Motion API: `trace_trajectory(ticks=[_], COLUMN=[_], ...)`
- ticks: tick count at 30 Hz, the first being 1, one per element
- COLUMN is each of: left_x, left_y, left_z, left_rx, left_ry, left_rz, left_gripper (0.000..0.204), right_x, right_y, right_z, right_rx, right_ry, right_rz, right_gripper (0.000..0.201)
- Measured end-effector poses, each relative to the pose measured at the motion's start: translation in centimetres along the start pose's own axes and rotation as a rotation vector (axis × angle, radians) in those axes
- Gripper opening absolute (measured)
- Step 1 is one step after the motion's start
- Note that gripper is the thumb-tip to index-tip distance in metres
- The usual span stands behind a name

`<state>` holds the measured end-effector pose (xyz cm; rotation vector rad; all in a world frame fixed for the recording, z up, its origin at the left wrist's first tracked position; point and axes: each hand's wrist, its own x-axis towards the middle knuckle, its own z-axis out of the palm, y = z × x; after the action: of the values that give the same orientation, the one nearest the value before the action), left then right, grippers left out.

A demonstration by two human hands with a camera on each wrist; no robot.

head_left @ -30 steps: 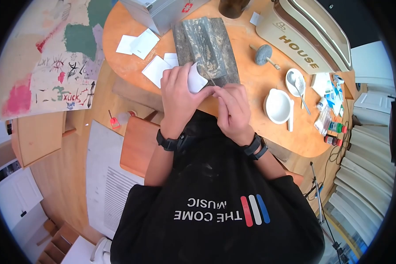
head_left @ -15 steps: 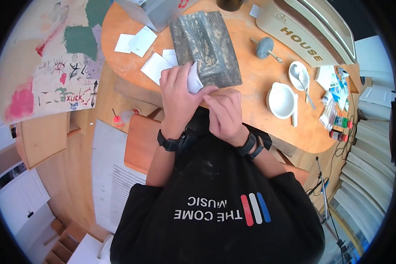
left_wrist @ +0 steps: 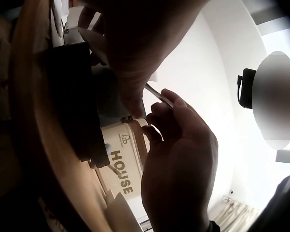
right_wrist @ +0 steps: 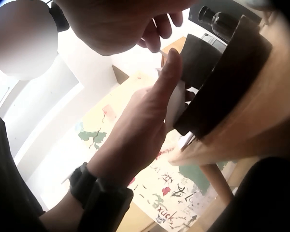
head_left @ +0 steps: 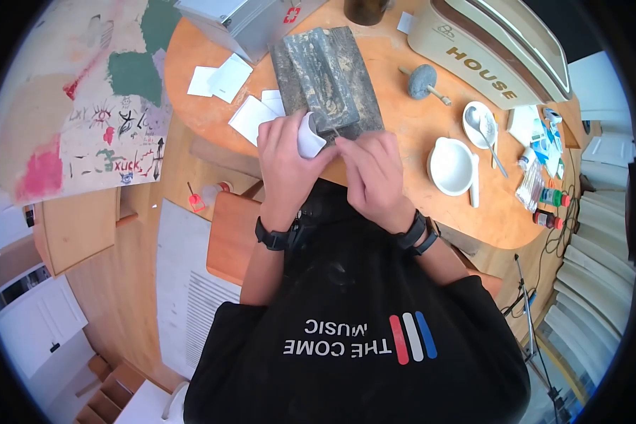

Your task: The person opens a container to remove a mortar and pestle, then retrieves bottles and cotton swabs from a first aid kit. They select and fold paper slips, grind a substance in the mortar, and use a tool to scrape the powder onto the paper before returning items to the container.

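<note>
My left hand point(head_left: 290, 159) grips a curled piece of white paper point(head_left: 309, 140) at the near edge of a dark block point(head_left: 328, 78), which has a raised rectangular part with pale smears. In the right wrist view its thumb lies along the paper point(right_wrist: 175, 104). Close beside it, my right hand point(head_left: 376, 173) pinches a thin metal stick-like tool point(left_wrist: 158, 93), seen best in the left wrist view. The tool's far end is hidden behind the left hand there. In the head view its tip shows just over the block's near end.
White paper sheets point(head_left: 230, 78) lie left of the block, near a silver case point(head_left: 251, 28). To the right are a grey stone wheel point(head_left: 422, 81) on a wooden rod, a white mortar point(head_left: 451, 166), a dish with a spoon point(head_left: 486, 127), small bottles point(head_left: 548, 219) and a cream HOUSE box point(head_left: 473, 53).
My right hand drew toward my body half a second ago, then moved back out and slightly right. The tool's tip shows again by the block. The left hand keeps its grip on the paper.
</note>
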<state>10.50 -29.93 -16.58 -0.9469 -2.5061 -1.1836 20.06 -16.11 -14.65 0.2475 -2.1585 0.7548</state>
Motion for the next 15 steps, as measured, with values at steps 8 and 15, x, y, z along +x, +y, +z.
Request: trace_trajectory(ticks=[8, 15], left_x=[0.4, 0.7], left_y=[0.0, 0.3], left_z=[-0.3, -0.3], left_rx=[0.018, -0.033], left_ry=[-0.011, 0.014], left_rz=[0.001, -0.015], left_gripper=[0.075, 0.075], right_x=[4.4, 4.3], right_y=[3.4, 1.0], right_z=[-2.3, -4.7], right_rx=[-0.072, 0.157], right_ry=[-0.248, -0.352], right_rz=[0.060, 0.367], right_gripper=[0.024, 0.020])
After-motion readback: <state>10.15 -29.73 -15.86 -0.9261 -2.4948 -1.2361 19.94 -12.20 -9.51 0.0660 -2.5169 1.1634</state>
